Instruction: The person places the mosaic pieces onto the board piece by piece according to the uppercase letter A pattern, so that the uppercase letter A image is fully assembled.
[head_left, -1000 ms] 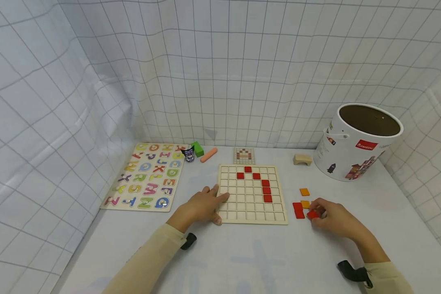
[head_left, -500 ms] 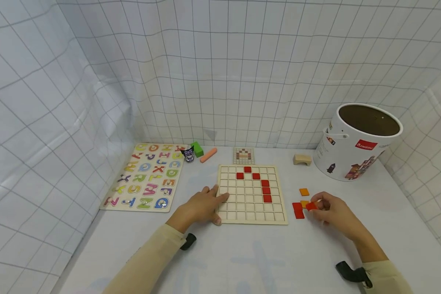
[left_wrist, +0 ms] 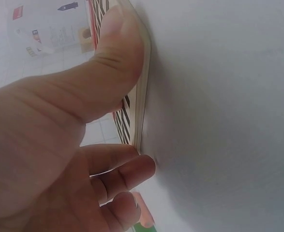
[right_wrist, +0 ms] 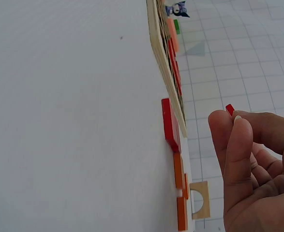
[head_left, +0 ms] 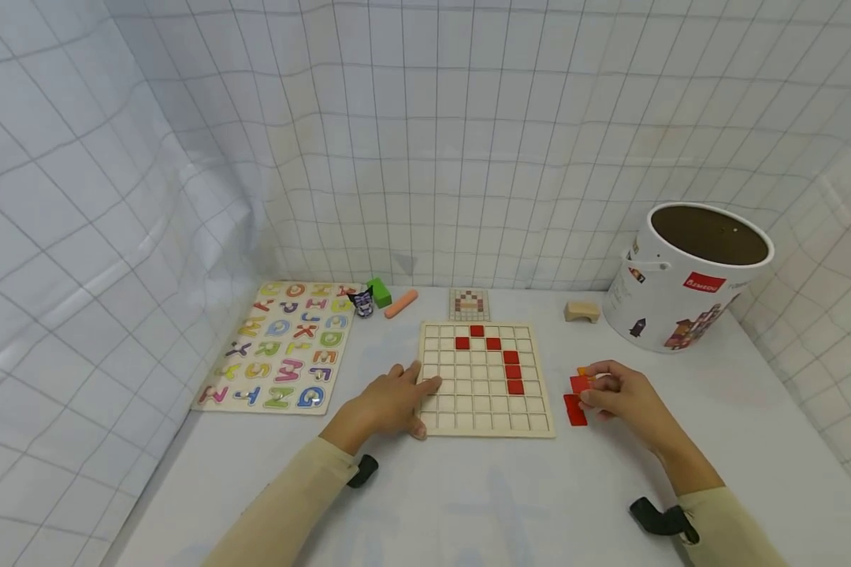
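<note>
In the head view a wooden grid board (head_left: 475,429) lies flat, with several red square tiles (head_left: 513,372) set in its cells. My left hand (head_left: 386,403) rests on the board's left edge; its thumb (left_wrist: 120,53) lies along that edge in the left wrist view. Right of the board, my right hand (head_left: 622,398) pinches a red square tile (head_left: 579,383) between thumb and fingers, lifted off the table. More red tiles (head_left: 575,413) lie just below it. Orange tiles (right_wrist: 182,212) show in the right wrist view, mostly hidden by the hand in the head view.
A small pattern card (head_left: 470,305) lies behind the board. To the left are an alphabet puzzle board (head_left: 255,403), a cartoon figure (head_left: 362,303), a green block (head_left: 379,293) and an orange stick (head_left: 401,304). A wooden arch block (head_left: 582,311) and a white bucket (head_left: 681,303) stand at the right.
My right hand has raised the red tile and carried it left and away from me, over the loose tiles. The left hand stays on the board's edge.
</note>
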A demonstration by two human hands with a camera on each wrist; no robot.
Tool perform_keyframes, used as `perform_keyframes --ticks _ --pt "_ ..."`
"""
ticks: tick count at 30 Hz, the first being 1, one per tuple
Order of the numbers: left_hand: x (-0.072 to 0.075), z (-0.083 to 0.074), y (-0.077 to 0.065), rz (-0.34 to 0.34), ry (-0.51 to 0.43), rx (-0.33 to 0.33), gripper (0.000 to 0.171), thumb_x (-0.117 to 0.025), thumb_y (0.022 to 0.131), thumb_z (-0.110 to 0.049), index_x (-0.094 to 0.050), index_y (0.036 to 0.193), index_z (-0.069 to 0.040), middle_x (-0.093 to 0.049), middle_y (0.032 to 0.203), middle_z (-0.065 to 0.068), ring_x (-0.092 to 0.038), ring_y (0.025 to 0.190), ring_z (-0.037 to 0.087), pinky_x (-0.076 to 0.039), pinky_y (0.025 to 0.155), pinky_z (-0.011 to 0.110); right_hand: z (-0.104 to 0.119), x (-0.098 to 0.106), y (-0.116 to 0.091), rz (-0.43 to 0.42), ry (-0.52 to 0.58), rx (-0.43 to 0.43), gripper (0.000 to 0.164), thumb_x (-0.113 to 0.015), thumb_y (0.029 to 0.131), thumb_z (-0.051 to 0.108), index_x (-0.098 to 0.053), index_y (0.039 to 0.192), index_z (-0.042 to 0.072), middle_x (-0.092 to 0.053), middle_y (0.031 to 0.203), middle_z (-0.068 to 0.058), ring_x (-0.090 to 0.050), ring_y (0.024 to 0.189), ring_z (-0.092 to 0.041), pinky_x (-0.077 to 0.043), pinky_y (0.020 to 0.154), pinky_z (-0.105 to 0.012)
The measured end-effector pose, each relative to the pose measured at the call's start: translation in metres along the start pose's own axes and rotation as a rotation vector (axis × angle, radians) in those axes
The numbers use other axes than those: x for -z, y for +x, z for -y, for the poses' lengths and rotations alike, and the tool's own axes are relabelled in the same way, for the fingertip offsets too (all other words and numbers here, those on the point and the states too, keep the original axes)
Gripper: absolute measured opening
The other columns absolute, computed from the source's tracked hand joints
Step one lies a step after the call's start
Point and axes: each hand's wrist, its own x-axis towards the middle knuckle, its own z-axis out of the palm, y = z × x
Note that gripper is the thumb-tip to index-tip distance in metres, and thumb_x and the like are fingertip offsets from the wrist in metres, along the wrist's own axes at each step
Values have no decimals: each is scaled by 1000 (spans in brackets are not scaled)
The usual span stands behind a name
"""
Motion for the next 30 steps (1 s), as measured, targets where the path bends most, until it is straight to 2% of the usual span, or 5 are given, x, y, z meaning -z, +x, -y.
perform_keyframes --ticks 5,9,14,23,30 --pt "1 2 1 -2 8 2 90 -82 80 -44 -41 158 -24 -28 165 21 -33 146 43 -37 113 54 20 -21 25 42 95 -3 49 -75 94 19 -50 133 0 -71 98 -11 -71 87 -20 -58 70 -28" --pt "2 3 1 3 3 12 90 -82 81 -44 -41 158 -25 -27 165 21 -33 146 43 -37 113 54 43 -53 53 103 148 22 44 -73 94 12 -51 130 -1 -70 96 -12 -72 82 -23 -57 65 -28" --pt "1 2 3 12 -5 8 90 -82 80 -44 -41 158 -25 -28 165 22 -34 146 43 -37 113 55 65 -96 79 163 160 36 37 -72 94 10 -55 125 1 -61 86 -10 -61 65 -18 -53 58 -27" --pt "1 2 4 21 6 17 91 -81 79 -46 -41 158 -26 -27 165 21 -35 145 43 -39 111 55 83 -144 100 147 42 47 30 -73 93 12 -61 119 7 -54 70 -7 -43 51 -14 -38 50 -28" --pt "-2 1 1 11 12 8 91 -84 78 -44 -43 157 -25 -30 164 21 -37 143 42 -40 110 55 82 -159 109 90 -126 41 30 -75 89 16 -67 117 11 -64 100 -6 -55 80 -20 -47 70 -31"
